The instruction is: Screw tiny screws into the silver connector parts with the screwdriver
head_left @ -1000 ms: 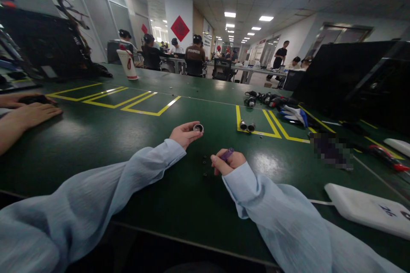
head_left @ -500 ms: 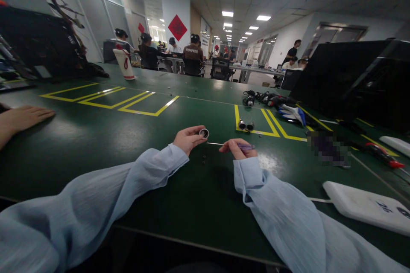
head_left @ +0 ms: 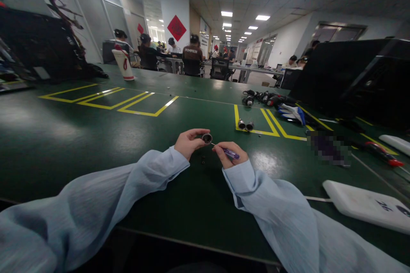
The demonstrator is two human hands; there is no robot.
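Note:
Between the thumb and fingers of my left hand [head_left: 189, 143] is a small round metal cup-shaped part [head_left: 207, 138], its open side facing me. My right hand [head_left: 231, 155] grips a screwdriver [head_left: 231, 153] by its clear purple handle. The thin shaft points left and its tip is at the right edge of the round part; I cannot tell whether it is inside. Two tiny dark pieces [head_left: 203, 160] lie on the green table just below my left hand. Two similar metal cups [head_left: 246, 126] rest together inside a yellow taped outline, beyond my right hand.
Farther right lie black cabled parts [head_left: 256, 98], a blue and white glove [head_left: 292, 113], a red and black tool [head_left: 382, 153] and a white box-like device [head_left: 365, 207]. A white cup [head_left: 123, 64] stands at back left. Dark equipment [head_left: 355, 81] borders the right side. People sit beyond the table.
My right hand has moved left and turned, bringing the screwdriver's tip to the round metal part. My left hand has shifted slightly right. Another person's hand at the left edge has gone from view.

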